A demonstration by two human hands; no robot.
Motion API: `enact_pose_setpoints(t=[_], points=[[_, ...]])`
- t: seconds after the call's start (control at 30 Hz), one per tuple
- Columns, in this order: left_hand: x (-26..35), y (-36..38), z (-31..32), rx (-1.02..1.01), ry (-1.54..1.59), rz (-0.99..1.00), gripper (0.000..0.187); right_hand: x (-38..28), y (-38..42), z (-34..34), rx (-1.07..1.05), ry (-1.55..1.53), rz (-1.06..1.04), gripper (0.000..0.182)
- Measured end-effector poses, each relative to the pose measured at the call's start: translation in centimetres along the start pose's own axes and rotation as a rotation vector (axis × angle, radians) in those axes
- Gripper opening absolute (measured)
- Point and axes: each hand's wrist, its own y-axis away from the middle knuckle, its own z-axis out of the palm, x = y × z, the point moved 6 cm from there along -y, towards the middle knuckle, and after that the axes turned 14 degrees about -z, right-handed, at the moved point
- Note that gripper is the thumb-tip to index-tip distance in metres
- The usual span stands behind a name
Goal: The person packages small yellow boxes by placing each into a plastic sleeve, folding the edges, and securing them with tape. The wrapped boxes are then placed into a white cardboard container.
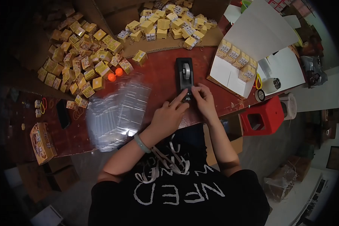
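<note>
Working surface: a dark red table [158, 75], crowded at its far edge, barer at the near edge by the person.
Tape dispenser: a black tape dispenser [185, 73] stands near the middle of the near edge, its cutter end toward the person.
Left hand: the left hand [168, 116] lies on the table just short of the dispenser, forefinger stretched to the cutter end, other fingers loosely curled; whether it pinches tape cannot be told.
Right hand: the right hand [203, 100] meets it at the same end, fingertips drawn narrow together at the cutter.
Left of the hands: a stack of clear plastic sleeves [118, 111], two orange balls [115, 74] beyond it.
Far left corner: a heap of small yellow boxes [79, 56]; more fill a cardboard carton [169, 26] at the far edge.
Right edge: a white tray [229, 75] holding a row of yellow boxes.
Room: a red plastic stool [261, 116] on a grey floor.
</note>
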Motion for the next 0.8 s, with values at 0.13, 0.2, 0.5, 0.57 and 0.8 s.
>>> enact_pose_setpoints(t=[0.13, 0.2, 0.5, 0.57, 0.8], points=[[0.2, 0.1, 1.3, 0.056, -0.102, 0.047, 0.032, 0.4, -0.1, 1.0, 0.011, -0.463, 0.221, 0.015], [0.2, 0.0, 1.1, 0.012, -0.052, 0.004, 0.032, -0.2, -0.3, 0.8, 0.042, -0.652, 0.249, 0.013], [-0.2, -0.2, 0.3, -0.047, 0.052, -0.052, 0.032, 0.5, 4.3, 2.2, 0.179, -0.278, 0.088, 0.004], [-0.5, -0.6, -0.1, -0.076, 0.147, -0.096, 0.034, 1.0, 5.1, 1.8, 0.179, -0.213, -0.003, 0.004], [-1.1, 0.7, -1.6, -0.415, 1.198, -0.223, 0.048, -10.2, 2.3, -5.0, -0.038, -0.218, -0.228, 0.012]])
